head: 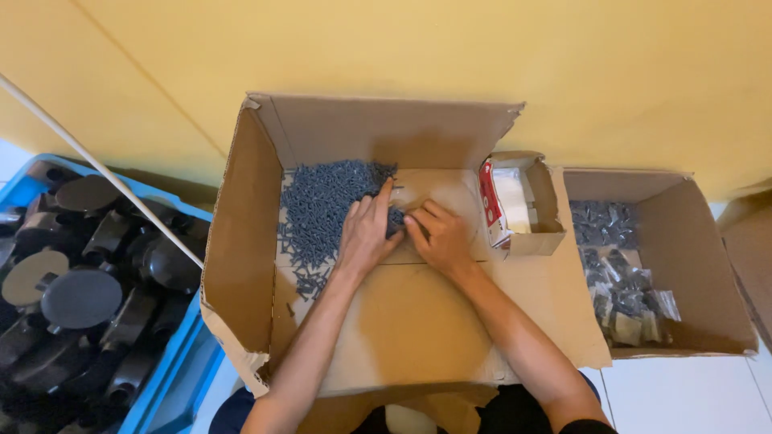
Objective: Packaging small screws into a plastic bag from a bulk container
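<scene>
A large open cardboard box (241,241) sits in front of me, with a heap of small dark grey screws (322,201) in its far left corner. My left hand (366,229) lies palm down on the right edge of the heap, fingers spread over the screws. Beside it, my right hand (438,235) rests on the box floor with its fingers curled inward near the left hand's fingertips. Whether the right hand holds screws is hidden.
A small open carton (547,217) with a red and white side stands at the big box's right. Further right, another cardboard box (708,265) holds several clear bags of small parts (619,281). A blue crate (173,362) of black plastic parts stands at the left, below a white cable (96,165).
</scene>
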